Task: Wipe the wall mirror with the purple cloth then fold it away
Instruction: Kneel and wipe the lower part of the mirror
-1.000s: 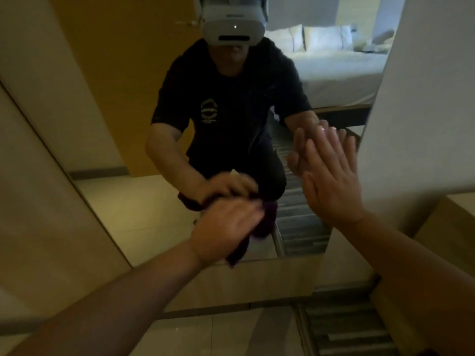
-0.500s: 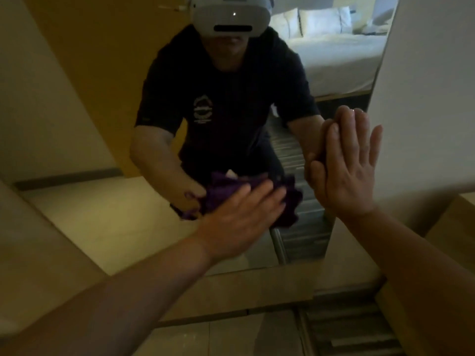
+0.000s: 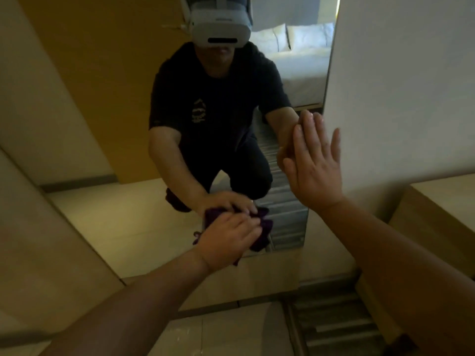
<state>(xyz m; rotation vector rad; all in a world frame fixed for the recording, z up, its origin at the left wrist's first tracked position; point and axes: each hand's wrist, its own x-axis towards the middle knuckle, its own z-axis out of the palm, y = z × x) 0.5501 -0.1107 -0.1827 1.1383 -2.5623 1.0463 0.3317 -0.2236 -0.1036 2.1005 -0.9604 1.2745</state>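
Note:
The wall mirror (image 3: 123, 206) fills the middle of the head view and reaches almost to the floor. My left hand (image 3: 226, 240) presses the bunched purple cloth (image 3: 263, 233) against the glass near the mirror's lower right corner; most of the cloth is hidden under my palm. My right hand (image 3: 314, 165) lies flat with fingers spread on the mirror's right edge, where the glass meets the white wall. It holds nothing. The mirror reflects a crouching person in a dark shirt with a white headset.
A white wall (image 3: 401, 86) stands right of the mirror, with a beige ledge (image 3: 442, 201) below it. A wooden panel (image 3: 23, 240) flanks the mirror's left side. Tiled floor (image 3: 226, 335) and striped carpet (image 3: 331, 327) lie beneath. A bed shows in the reflection.
My left hand has drawn the cloth down the glass toward the lower right corner and curled over it. My right hand stays flat on the mirror's right edge.

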